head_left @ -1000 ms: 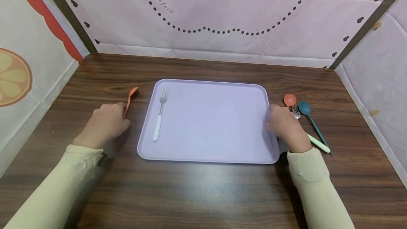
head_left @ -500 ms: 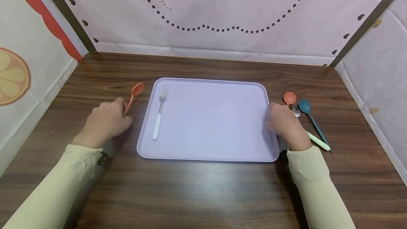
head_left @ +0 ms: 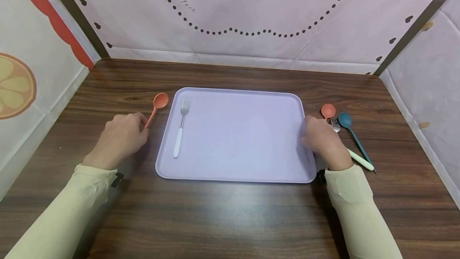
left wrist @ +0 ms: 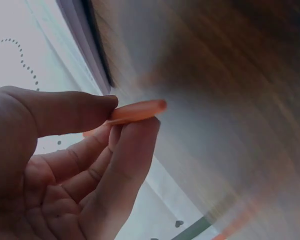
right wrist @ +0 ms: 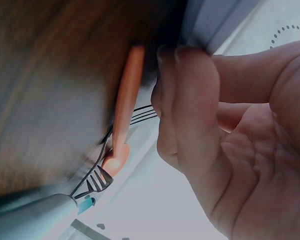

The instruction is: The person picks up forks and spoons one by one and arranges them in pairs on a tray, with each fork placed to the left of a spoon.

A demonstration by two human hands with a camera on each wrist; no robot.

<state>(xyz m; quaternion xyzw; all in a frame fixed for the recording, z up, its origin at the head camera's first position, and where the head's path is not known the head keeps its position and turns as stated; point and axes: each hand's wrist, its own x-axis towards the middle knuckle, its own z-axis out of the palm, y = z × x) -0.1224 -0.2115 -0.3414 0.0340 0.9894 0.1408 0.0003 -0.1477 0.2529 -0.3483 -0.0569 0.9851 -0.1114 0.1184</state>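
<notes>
My left hand pinches an orange spoon left of the tray. In the left wrist view, thumb and fingers hold its handle, and the bowl lies mostly hidden behind them. The lilac tray lies flat and carries a fork with a white handle along its left side. My right hand is at the tray's right rim, fingers loosely bent. Beside it lies another orange spoon. Behind the right fingers, any grip on the rim is hidden.
Right of the tray lie a fork with a pale green handle and a dark teal spoon, close together. The wood-grain table is bounded by a printed cloth at the back and sides.
The orange spoon in my left hand has swung its bowl rightward, toward the tray, and the bowl now shows more fully. My right hand stays at the rim.
</notes>
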